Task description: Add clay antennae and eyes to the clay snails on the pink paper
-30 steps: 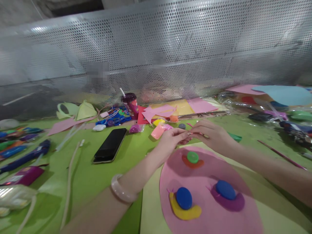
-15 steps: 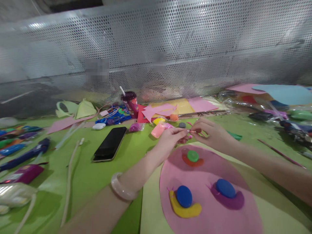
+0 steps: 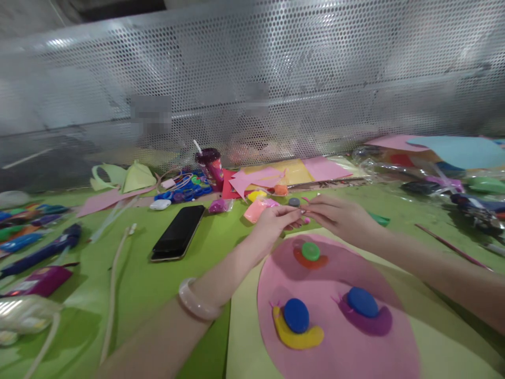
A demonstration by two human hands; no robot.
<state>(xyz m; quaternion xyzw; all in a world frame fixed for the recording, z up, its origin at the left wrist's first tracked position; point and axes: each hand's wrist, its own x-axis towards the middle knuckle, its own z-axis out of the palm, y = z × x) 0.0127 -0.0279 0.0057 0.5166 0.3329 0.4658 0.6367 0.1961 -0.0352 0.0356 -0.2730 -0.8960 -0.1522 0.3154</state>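
My left hand (image 3: pixel 279 221) and my right hand (image 3: pixel 338 215) meet fingertip to fingertip above the top edge of a pink paper oval (image 3: pixel 335 284). Both are pinched closed on something tiny, mostly covered by the fingers; it looked like a thin pink strand a moment earlier. Three clay snails lie on the oval: a yellow snail (image 3: pixel 294 337) with a blue disc shell, a purple snail (image 3: pixel 371 321) with a blue disc shell, and a red-orange snail (image 3: pixel 321 260) with a green button shell. The oval rests on a pale yellow sheet (image 3: pixel 244 326).
A black phone (image 3: pixel 179 231) lies left of my hands. Soft clay packs (image 3: pixel 255 209) sit just beyond them, near a lidded cup with a straw (image 3: pixel 211 166). A white cable (image 3: pixel 114 289) crosses the left side. A thin brush (image 3: pixel 450 246) lies at right.
My right fingers have drawn in closer to the left fingertips, so the pink strand between them is now mostly hidden. The view has shifted very slightly.
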